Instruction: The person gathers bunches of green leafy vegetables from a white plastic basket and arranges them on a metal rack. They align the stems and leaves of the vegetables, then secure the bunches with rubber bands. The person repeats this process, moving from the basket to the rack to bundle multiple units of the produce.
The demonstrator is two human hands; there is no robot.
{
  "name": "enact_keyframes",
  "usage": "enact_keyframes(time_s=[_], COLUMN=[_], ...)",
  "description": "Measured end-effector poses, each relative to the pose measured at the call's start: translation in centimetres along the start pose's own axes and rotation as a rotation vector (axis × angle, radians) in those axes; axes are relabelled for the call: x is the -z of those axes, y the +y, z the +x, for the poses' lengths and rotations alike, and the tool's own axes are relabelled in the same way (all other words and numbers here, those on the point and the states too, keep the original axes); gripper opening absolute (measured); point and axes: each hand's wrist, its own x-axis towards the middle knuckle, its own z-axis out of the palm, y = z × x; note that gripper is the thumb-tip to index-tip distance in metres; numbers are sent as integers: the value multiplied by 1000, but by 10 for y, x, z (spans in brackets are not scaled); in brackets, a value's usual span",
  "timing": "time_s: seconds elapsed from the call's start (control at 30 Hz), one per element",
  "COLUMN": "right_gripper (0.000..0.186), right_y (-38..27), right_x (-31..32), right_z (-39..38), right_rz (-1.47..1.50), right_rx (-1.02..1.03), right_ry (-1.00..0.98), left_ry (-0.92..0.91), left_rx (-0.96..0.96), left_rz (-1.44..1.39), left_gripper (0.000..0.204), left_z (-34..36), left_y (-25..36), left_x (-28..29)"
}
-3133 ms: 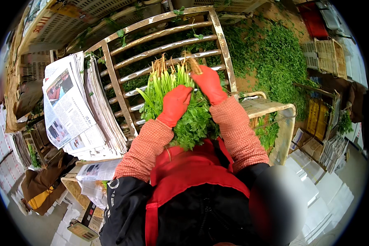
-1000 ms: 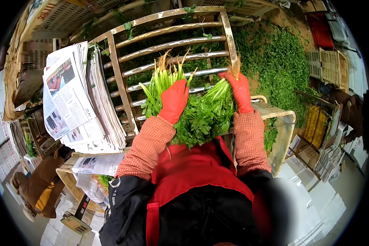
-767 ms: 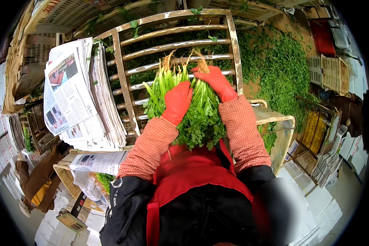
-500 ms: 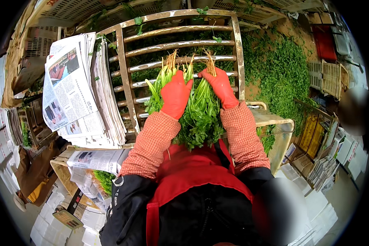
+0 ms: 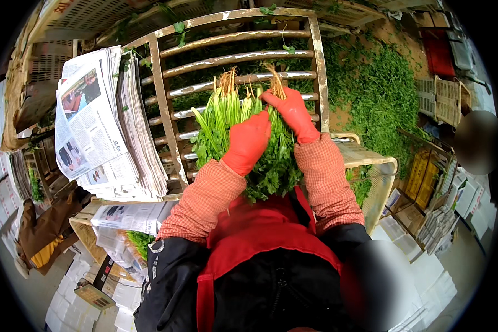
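Observation:
A pile of leafy celery [image 5: 213,127], pale stalks and tan roots upward, lies across a rusty metal rack [image 5: 235,39] and hangs toward my red apron. My left hand [image 5: 249,139], in a red glove, is closed on stalks in the middle of the pile, just below and left of my right hand. My right hand [image 5: 288,112], also red-gloved, is closed round the root end of a bunch at the pile's right side. A thick stack of newspapers [image 5: 102,122] sits beside the rack on the left.
Plastic crates [image 5: 376,185] stand at right and behind the rack. A crate [image 5: 83,232] with newspaper and greens is at lower left, beside a scale [image 5: 97,296]. Scattered greens [image 5: 379,94] cover ground at upper right. A brown coat [image 5: 44,227] lies at far left.
My right hand swung left with its bunch from the pile's outer right toward the centre. In the last half second, my left hand moved right and slightly down, nearer the right one.

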Motion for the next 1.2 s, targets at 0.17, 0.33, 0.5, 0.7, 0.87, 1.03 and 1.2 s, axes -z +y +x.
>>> enact_keyframes(time_s=[0.17, 0.33, 0.5, 0.7, 0.87, 1.03, 1.2], right_gripper=[19, 20, 25, 37, 33, 30, 34], right_y=[17, 14, 15, -10, -3, 8, 1], right_x=[9, 8, 33, -1, -28, -17, -34], right_z=[4, -2, -11, 21, 26, 24, 30], right_rz=[21, 81, 35, -488, -716, -473, -584], right_rx=[-24, 8, -98, -171, 37, 37, 71], right_ry=[27, -4, 55, -149, -82, -35, -19], left_ry=[-9, -137, -126, 0, 69, 86, -46], left_rx=[266, 154, 344, 437, 477, 495, 478], left_rz=[-118, 170, 20, -350, -344, -368, -325], left_gripper=[20, 32, 23, 17, 21, 28, 33], left_z=[9, 18, 15, 6, 1, 1, 9], left_y=[-9, -11, -25, -32, -35, -37, -34], left_x=[-1, -10, -6, 3, -6, -5, 4])
